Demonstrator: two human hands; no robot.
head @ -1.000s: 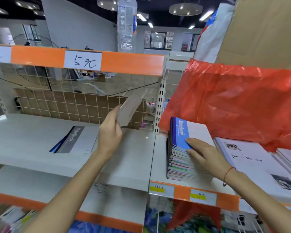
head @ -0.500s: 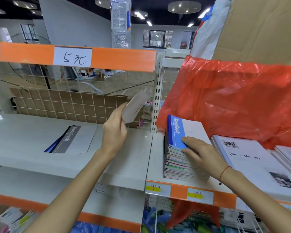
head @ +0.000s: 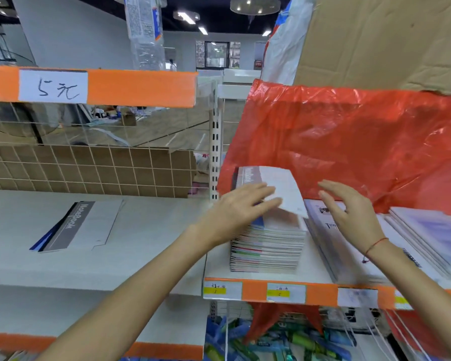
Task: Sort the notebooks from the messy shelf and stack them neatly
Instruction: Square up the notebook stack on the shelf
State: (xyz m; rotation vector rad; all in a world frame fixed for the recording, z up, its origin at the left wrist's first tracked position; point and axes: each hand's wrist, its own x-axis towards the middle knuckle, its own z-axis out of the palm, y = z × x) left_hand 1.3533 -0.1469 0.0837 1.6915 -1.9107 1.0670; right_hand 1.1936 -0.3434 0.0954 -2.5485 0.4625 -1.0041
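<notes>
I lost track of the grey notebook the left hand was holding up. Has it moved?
Yes. The grey notebook went rightward past the white upright post and now lies atop the notebook stack.

Glossy paper notebook stack [head: 267,246], matt white metal shelf [head: 146,230], crinkled shiny red plastic bag [head: 349,142], rough brown cardboard [head: 375,35], clear plastic bottle [head: 145,35] far left

Retail shop, stationery section. White metal gondola shelves [head: 141,243] with orange price strips [head: 141,87]; handwritten white paper tag "5元" [head: 53,86]; small yellow-and-white price labels [head: 286,293] on shelf edge. Tall stack of thin colour-edged notebooks [head: 267,243] as stock. Wire-grid back panel [head: 89,165]. Round ceiling lamps [head: 255,5] over open floor behind.
</notes>
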